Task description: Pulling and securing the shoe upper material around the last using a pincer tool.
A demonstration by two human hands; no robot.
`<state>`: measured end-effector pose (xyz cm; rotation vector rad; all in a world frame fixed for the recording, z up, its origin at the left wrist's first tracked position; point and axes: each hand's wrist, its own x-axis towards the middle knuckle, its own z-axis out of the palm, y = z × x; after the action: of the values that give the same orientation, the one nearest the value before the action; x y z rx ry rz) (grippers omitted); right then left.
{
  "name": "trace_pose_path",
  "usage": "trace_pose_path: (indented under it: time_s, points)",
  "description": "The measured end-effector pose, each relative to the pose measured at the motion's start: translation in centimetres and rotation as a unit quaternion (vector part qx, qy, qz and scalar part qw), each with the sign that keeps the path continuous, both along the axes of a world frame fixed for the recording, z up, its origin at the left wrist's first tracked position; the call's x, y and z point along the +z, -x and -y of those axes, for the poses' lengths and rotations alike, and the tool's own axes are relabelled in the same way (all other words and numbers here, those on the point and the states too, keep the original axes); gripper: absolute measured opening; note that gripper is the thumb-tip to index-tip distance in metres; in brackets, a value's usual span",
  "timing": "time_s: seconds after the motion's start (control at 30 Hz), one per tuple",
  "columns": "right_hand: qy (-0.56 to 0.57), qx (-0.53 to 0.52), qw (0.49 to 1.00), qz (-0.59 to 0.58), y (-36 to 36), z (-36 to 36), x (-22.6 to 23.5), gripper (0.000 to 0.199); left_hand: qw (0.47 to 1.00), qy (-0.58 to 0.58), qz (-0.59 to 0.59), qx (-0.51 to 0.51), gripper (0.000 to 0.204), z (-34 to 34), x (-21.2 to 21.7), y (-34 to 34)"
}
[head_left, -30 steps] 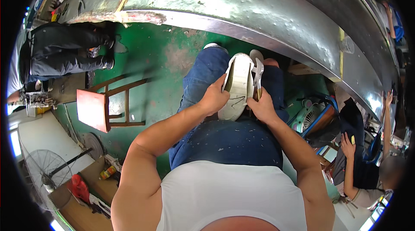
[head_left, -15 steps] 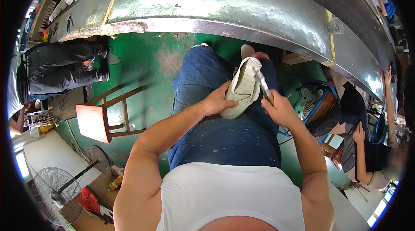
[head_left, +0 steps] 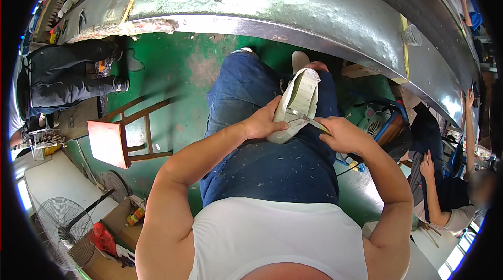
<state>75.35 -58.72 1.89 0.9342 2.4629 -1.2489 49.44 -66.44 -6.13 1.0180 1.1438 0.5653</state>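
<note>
Head view: near the frame's centre, the left hand [head_left: 264,122] pinches a pale shoe [head_left: 303,94] by its left edge — the right hand [head_left: 341,134], just right, grips a metal tool [head_left: 313,122] reaching across it.

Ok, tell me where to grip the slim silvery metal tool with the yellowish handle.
Grip the slim silvery metal tool by its yellowish handle, probably best from the right. It lies slantwise: the metal head is over the pale shoe-shaped piece, while the handle points lower right, where the right hand holds it. The left hand grips the piece's left side, so that approach seems crowded.
</note>
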Motion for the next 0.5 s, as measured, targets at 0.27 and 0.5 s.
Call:
trace_pose_path:
  time_s: [0.27,0.5]
  points:
    - [-0.057,0.183,0.940,0.282,5.4,-3.2,4.4,0.024,0.962,0.092,0.246,0.076,0.066,-0.4,-1.6,-0.8]
    - [-0.042,0.159,0.969,0.185,3.6,-1.8,-0.3,0.022,0.930,0.189,0.173,0.265,0.063,0.4,-4.9,-3.7]
